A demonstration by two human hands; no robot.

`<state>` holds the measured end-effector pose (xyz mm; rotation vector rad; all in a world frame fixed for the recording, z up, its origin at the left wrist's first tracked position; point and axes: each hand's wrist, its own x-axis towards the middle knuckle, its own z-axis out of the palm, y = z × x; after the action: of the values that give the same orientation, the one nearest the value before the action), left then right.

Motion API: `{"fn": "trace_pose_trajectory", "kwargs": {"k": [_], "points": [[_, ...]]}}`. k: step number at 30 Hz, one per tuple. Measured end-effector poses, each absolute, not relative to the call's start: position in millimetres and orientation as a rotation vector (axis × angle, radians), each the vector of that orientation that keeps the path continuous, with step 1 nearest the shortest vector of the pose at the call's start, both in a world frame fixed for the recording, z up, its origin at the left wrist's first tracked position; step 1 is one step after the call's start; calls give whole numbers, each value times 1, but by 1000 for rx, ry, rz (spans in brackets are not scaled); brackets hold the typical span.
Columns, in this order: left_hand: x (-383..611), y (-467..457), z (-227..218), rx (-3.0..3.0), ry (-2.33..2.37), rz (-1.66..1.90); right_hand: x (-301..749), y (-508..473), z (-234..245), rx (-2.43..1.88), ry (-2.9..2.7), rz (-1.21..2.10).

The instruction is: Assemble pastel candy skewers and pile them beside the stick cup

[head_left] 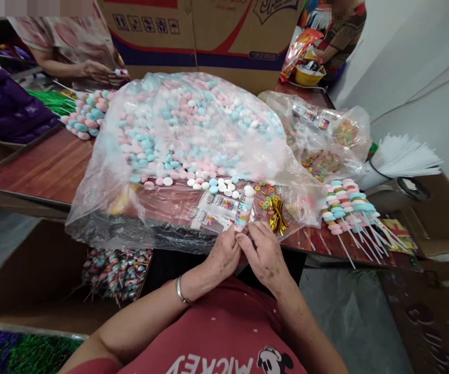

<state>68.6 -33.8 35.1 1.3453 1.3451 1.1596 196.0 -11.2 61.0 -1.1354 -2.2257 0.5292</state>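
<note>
A candy skewer (243, 205) of stacked white, yellow, pink and blue pieces stands up between my hands, seemingly inside a clear printed wrapper. My left hand (224, 253) is closed around its lower end. Fingers of my right hand (262, 254) pinch at the same spot; the stick itself is hidden by them. Just beyond my right hand lies a bunch of gold twist ties (278, 214). Flat printed wrappers (219, 210) rest left of the skewer. Behind them, loose white, pink and blue candies (224, 186) spill from a large clear plastic bag (193, 124).
Finished candy sticks (349, 205) lie at the right edge beside a container of white sticks (404, 156). Bagged candy rings (321, 161) sit behind. A carton of wrapped skewers (117, 270) stands lower left. Two other people are across the table, near a big cardboard box (209, 47).
</note>
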Motion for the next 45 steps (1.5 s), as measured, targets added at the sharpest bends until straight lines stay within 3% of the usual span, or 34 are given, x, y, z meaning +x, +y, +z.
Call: {"fn": "trace_pose_trajectory", "kwargs": {"k": [6, 12, 18, 21, 24, 28, 33, 41, 43, 45], "points": [[68, -40, 20, 1722, 1362, 896, 195, -6, 53, -1115, -2258, 560], [54, -47, 62, 2151, 1148, 353, 197, -9, 41, -1143, -2271, 351], [26, -41, 104, 2280, 1216, 792, 204, -12, 54, -826, -2485, -178], [12, -19, 98, 2174, 1066, 587, 203, -10, 63, -663, -2499, -251], [-1, 4, 85, 1803, 710, 300, 202, -5, 67, -575, -2538, -213], [-6, 18, 73, 1500, 523, 205, 202, -3, 69, -552, -2620, -166], [6, 7, 71, 1938, 746, 349, 208, -2, 61, -706, -2737, -26], [20, -21, 69, 2914, 1032, 490, 227, 16, 67, -1006, -2567, 1152], [20, -21, 66, 2910, 1002, 555, 226, 14, 67, -992, -2566, 1083], [20, -18, 64, 2746, 1049, 621, 222, 8, 65, -995, -2602, 676]]}}
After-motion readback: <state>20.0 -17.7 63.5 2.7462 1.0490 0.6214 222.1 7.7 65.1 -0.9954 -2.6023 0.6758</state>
